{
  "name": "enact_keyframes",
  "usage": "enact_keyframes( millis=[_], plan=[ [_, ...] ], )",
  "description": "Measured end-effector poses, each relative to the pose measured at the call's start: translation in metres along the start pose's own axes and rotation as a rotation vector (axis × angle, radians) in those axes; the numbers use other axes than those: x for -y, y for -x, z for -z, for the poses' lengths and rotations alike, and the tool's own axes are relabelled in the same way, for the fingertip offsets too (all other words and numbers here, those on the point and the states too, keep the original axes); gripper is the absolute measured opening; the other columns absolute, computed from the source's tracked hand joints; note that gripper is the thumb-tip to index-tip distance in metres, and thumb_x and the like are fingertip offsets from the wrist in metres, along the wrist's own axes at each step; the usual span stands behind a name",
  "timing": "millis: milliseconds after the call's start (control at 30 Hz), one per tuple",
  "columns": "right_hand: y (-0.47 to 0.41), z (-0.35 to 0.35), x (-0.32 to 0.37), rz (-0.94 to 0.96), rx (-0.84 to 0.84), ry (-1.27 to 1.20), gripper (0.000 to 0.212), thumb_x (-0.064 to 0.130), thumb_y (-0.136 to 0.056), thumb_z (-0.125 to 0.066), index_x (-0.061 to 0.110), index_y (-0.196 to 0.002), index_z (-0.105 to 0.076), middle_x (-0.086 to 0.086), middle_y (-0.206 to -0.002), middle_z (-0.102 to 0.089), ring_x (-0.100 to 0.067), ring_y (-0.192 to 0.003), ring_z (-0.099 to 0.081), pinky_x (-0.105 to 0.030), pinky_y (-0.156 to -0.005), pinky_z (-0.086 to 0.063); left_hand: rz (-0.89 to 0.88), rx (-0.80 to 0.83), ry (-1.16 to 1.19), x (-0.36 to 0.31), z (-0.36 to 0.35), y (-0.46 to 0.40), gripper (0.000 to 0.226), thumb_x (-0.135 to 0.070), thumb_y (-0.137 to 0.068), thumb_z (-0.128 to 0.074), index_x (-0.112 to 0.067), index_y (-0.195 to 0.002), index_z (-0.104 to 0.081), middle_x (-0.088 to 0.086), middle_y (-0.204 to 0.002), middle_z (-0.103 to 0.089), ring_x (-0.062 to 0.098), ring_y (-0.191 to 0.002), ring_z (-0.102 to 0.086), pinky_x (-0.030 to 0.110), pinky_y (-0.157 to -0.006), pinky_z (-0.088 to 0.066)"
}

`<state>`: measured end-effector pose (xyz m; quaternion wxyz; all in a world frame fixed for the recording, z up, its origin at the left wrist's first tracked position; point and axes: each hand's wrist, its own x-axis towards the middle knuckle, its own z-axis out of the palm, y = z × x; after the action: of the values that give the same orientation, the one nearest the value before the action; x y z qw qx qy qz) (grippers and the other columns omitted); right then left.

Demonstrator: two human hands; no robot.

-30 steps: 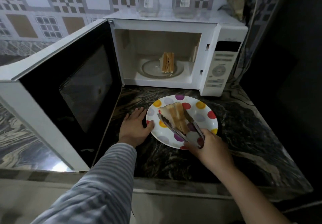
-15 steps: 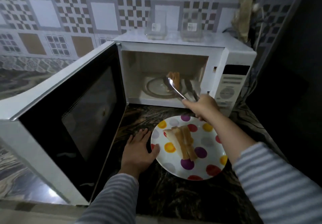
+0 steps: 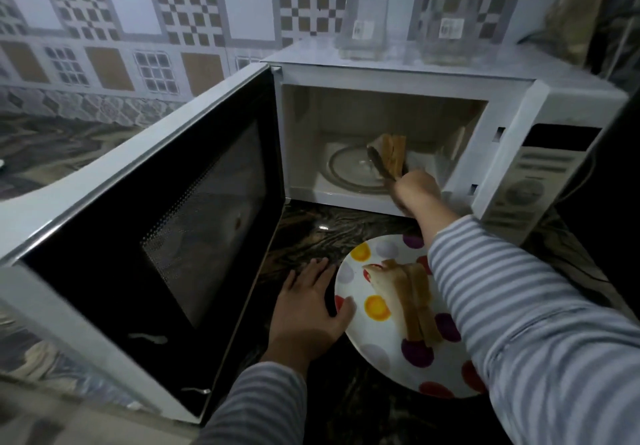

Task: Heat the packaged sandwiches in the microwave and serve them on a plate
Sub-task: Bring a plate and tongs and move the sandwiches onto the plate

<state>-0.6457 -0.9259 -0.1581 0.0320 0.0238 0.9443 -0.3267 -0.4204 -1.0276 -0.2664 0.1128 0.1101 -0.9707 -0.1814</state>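
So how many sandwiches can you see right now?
2. One sandwich on the polka-dot plate on the counter; one sandwich in the microwave on the turntable, between the tongs. None visibly hidden.

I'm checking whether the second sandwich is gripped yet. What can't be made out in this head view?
- Tongs: far arm hidden behind the sandwich in the microwave, so grip is unconfirmed.
- Right hand: fingers turned away from the camera.
- Polka-dot plate: right side covered by the striped sleeve.
- Control panel: lettering blurred.

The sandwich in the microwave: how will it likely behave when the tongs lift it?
Standing on edge, the sandwich looks apt to tip. Its layered slices may splay or sag, being soft bread. The tongs in the right hand flank it, so probably light enough.
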Motion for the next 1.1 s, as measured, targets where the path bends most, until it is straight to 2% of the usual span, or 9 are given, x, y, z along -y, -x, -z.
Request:
enact_keyframes(
  millis=[167,233,300,400,600,733,867,967,1100],
  plan=[
    [0.002,0.001,0.000,0.013,-0.015,0.038,0.032,0.026,-0.093,-0.055,0.006,-0.117,-0.061,-0.014,-0.116,-0.065,-0.034,-0.105,-0.062,-0.035,-0.079,-0.049,-0.002,0.003,0.008,0.000,0.001,0.002,0.090,-0.072,-0.069,-0.015,-0.033,-0.149,-0.027,-0.010,-0.157,-0.025,0.005,-0.146,-0.015,0.027,-0.116,-0.004],
    [0.002,0.004,-0.002,0.018,0.029,-0.039,0.026,0.028,-0.091,-0.057,0.007,-0.103,-0.064,-0.014,-0.097,-0.067,-0.032,-0.085,-0.065,-0.030,-0.062,-0.048,0.001,0.009,0.003,0.000,0.001,0.001,0.089,-0.072,-0.070,-0.015,-0.033,-0.149,-0.027,-0.010,-0.157,-0.025,0.005,-0.145,-0.016,0.028,-0.117,-0.005],
    [0.005,0.010,-0.004,-0.014,0.092,-0.203,0.029,0.035,-0.090,-0.059,0.007,-0.082,-0.059,-0.009,-0.070,-0.060,-0.024,-0.057,-0.056,-0.025,-0.045,-0.039,0.004,0.019,-0.006,0.000,0.002,0.000,0.086,-0.071,-0.073,-0.020,-0.033,-0.149,-0.027,-0.010,-0.157,-0.024,0.006,-0.145,-0.016,0.028,-0.116,-0.005],
    [0.022,0.025,-0.010,-0.098,0.189,-0.406,0.038,0.045,-0.089,-0.062,0.010,-0.075,-0.053,-0.004,-0.057,-0.047,-0.014,-0.044,-0.039,-0.022,-0.038,-0.030,0.001,0.021,-0.011,0.000,0.002,0.000,0.086,-0.072,-0.073,-0.020,-0.032,-0.149,-0.027,-0.009,-0.157,-0.025,0.007,-0.145,-0.017,0.029,-0.116,-0.006],
    [0.072,0.061,-0.056,-0.049,0.201,-0.488,0.041,0.045,-0.087,-0.065,0.004,-0.093,-0.064,-0.005,-0.069,-0.054,-0.013,-0.047,-0.041,-0.023,-0.039,-0.031,0.016,0.019,0.006,-0.003,0.005,0.000,0.095,-0.073,-0.065,-0.015,-0.029,-0.148,-0.032,-0.007,-0.157,-0.028,0.009,-0.145,-0.020,0.030,-0.117,-0.008],
    [0.125,0.078,-0.098,-0.015,0.168,-0.439,0.026,0.041,-0.091,-0.060,0.017,-0.080,-0.060,-0.001,-0.066,-0.048,-0.013,-0.049,-0.040,-0.022,-0.041,-0.030,0.014,0.057,-0.011,-0.003,0.005,0.000,0.095,-0.073,-0.066,-0.018,-0.027,-0.148,-0.032,-0.005,-0.157,-0.027,0.011,-0.146,-0.019,0.034,-0.117,-0.009],
    [0.165,0.084,-0.144,0.029,0.098,-0.331,0.023,0.038,-0.093,-0.058,0.017,-0.090,-0.065,0.003,-0.068,-0.053,-0.013,-0.054,-0.046,-0.025,-0.046,-0.033,0.025,0.094,-0.023,-0.005,0.005,0.002,0.084,-0.066,-0.075,-0.028,-0.027,-0.149,-0.029,-0.005,-0.158,-0.024,0.012,-0.147,-0.015,0.035,-0.118,-0.006],
    [0.186,0.080,-0.171,0.055,-0.002,-0.167,0.017,0.041,-0.090,-0.061,0.027,-0.099,-0.059,0.008,-0.087,-0.059,-0.008,-0.072,-0.052,-0.025,-0.059,-0.039,0.015,0.080,-0.019,-0.005,0.005,0.003,0.093,-0.073,-0.069,-0.019,-0.026,-0.149,-0.030,-0.004,-0.158,-0.026,0.014,-0.147,-0.016,0.036,-0.118,-0.008],
    [0.208,0.070,-0.190,0.069,-0.059,-0.031,0.038,0.042,-0.088,-0.063,0.020,-0.119,-0.063,0.001,-0.105,-0.069,-0.015,-0.087,-0.062,-0.024,-0.069,-0.042,0.007,0.077,-0.043,-0.003,0.003,0.002,0.092,-0.071,-0.070,-0.021,-0.025,-0.149,-0.031,-0.003,-0.158,-0.026,0.014,-0.147,-0.017,0.037,-0.118,-0.008]
  ],
)
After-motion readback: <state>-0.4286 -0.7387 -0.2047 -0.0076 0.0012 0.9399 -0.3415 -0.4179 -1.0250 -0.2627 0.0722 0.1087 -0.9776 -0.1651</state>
